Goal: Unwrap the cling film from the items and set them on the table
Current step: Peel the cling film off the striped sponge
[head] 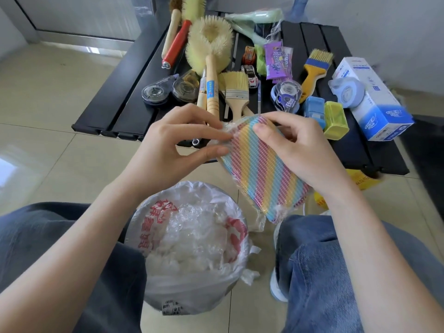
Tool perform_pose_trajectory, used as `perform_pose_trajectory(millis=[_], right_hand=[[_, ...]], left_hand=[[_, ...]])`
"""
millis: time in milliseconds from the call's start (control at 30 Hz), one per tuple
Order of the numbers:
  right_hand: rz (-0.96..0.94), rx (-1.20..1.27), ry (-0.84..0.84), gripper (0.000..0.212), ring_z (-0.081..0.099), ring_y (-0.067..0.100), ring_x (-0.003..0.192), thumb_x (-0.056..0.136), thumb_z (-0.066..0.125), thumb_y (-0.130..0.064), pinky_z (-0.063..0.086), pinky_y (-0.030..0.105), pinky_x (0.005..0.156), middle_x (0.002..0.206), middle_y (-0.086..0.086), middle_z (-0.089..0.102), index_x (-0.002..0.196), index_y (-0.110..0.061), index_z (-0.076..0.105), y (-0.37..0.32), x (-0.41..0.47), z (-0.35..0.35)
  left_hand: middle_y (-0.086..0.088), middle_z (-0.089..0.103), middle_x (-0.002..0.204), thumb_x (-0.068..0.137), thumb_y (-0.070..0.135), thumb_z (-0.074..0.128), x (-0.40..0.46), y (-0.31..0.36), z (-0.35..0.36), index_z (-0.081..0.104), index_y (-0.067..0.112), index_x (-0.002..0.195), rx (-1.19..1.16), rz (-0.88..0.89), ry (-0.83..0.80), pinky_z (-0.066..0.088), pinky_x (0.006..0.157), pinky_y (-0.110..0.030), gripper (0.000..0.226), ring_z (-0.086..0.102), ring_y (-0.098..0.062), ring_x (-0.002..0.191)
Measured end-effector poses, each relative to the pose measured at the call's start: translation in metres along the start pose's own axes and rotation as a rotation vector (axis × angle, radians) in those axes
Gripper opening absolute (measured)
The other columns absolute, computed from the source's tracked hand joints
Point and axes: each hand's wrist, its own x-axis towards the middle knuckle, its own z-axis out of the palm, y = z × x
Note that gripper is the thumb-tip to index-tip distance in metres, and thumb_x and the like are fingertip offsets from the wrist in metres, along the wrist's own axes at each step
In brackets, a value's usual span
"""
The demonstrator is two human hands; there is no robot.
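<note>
A pastel striped sponge cloth (262,169), still covered in cling film (217,138), is held in the air in front of the black table (125,97). My right hand (302,150) grips its right side, thumb on the top face. My left hand (177,145) pinches the loose cling film at the cloth's upper left corner between thumb and fingers. A tail of film hangs off the cloth's lower end near my right knee.
Below my hands, a bin (192,248) lined with a plastic bag holds crumpled film. Brushes (211,44), paintbrushes (314,66), correction tapes (286,94), toy cars (251,76), snack packs (280,60) and a white-blue box (374,99) lie on the table. My knees flank the bin.
</note>
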Motion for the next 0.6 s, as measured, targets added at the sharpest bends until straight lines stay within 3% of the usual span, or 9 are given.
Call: perform_pose_trajectory(millis=[100,200,433,500,600], right_hand=[[0.002,-0.004,-0.015,0.030,0.067,0.001,0.085,0.093,0.058,-0.037,0.052,0.018,0.071,0.093,-0.008,0.072,0.115,-0.020,0.067,0.000,-0.001,-0.001],[-0.002,-0.003,-0.023,0.029,0.068,0.002,0.084,0.092,0.059,-0.036,0.054,0.020,0.071,0.092,-0.009,0.072,0.114,-0.019,0.068,0.000,-0.001,-0.002],[0.015,0.004,-0.067,0.023,0.067,0.000,0.085,0.093,0.057,-0.036,0.053,0.020,0.073,0.094,-0.011,0.072,0.109,-0.025,0.069,0.000,0.000,-0.001],[0.012,0.009,-0.088,0.022,0.067,0.001,0.087,0.093,0.058,-0.035,0.054,0.021,0.074,0.095,-0.011,0.072,0.108,-0.025,0.069,0.000,0.000,-0.002],[-0.004,0.035,-0.062,0.025,0.068,0.010,0.088,0.093,0.058,-0.035,0.055,0.033,0.079,0.096,-0.006,0.073,0.111,-0.021,0.069,-0.001,0.000,-0.006]], left_hand=[[-0.003,0.067,0.096,0.081,0.031,0.071,-0.001,0.000,0.000,0.072,0.018,0.094,-0.066,-0.028,0.023,0.052,0.078,-0.035,0.019,0.063,-0.012,0.090],[-0.002,0.068,0.092,0.083,0.024,0.072,0.000,0.000,0.000,0.074,0.015,0.088,-0.057,-0.026,0.033,0.052,0.072,-0.035,0.010,0.064,-0.012,0.084],[0.003,0.054,0.104,0.091,0.019,0.056,-0.003,-0.002,0.009,0.065,0.006,0.086,0.137,0.051,0.038,0.051,0.071,-0.026,0.017,0.055,-0.010,0.085],[0.003,0.054,0.102,0.092,0.017,0.051,-0.004,0.000,0.011,0.060,0.009,0.085,0.084,0.005,0.069,0.052,0.068,-0.030,0.014,0.056,-0.012,0.085],[0.008,0.060,0.096,0.095,0.016,0.045,-0.002,0.004,0.009,0.050,0.022,0.083,-0.113,-0.202,0.199,0.056,0.065,-0.032,0.014,0.062,-0.009,0.080]])
